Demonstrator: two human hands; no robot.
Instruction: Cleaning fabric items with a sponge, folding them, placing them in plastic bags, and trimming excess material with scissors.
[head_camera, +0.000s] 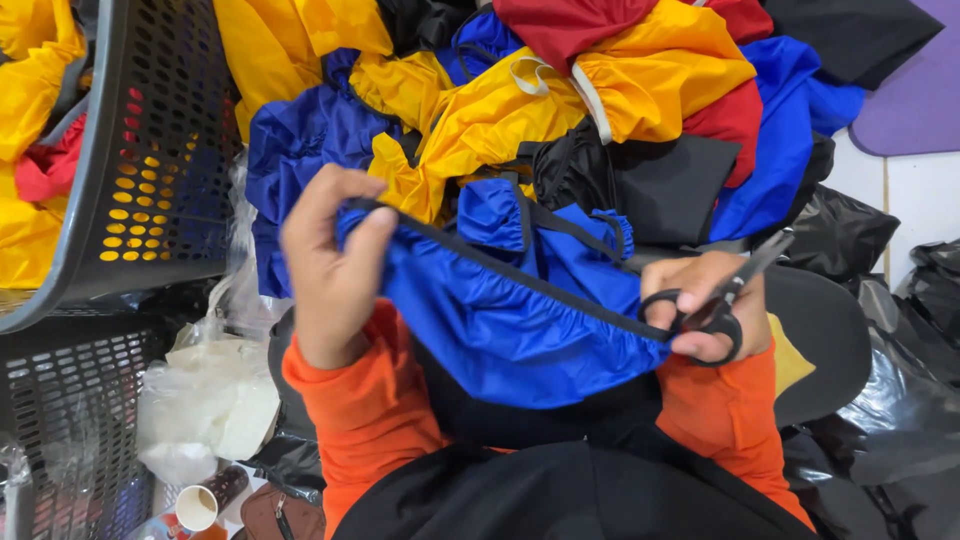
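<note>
From the head view, your left hand (335, 265) is pinched shut on one end of the black elastic band (510, 272) that edges the blue fabric cover (500, 325), thumb and fingers closed tight over the gathered corner. Your right hand (700, 305) pins the other end of that band against its palm while its fingers sit through the loops of the black scissors (725, 295); the blades point up and away toward the far right, nearly closed, and cut nothing at this moment. The cover hangs stretched between both hands above your lap, just in front of the heap of yellow, blue, red and black fabric (560, 110).

At the left edge of the view a grey perforated basket (150, 170) holds more yellow and red pieces, and a second dark basket (70, 400) sits below it beside crumpled clear plastic (205, 395).

Mind the tension: with the band pulled this taut, a slackening pinch on the left would let it snap toward the scissors hand (the blade tips lie close to the blue cloth behind them). Turning the scissors while the same hand grips the band could nick the fabric or your own fingers.
</note>
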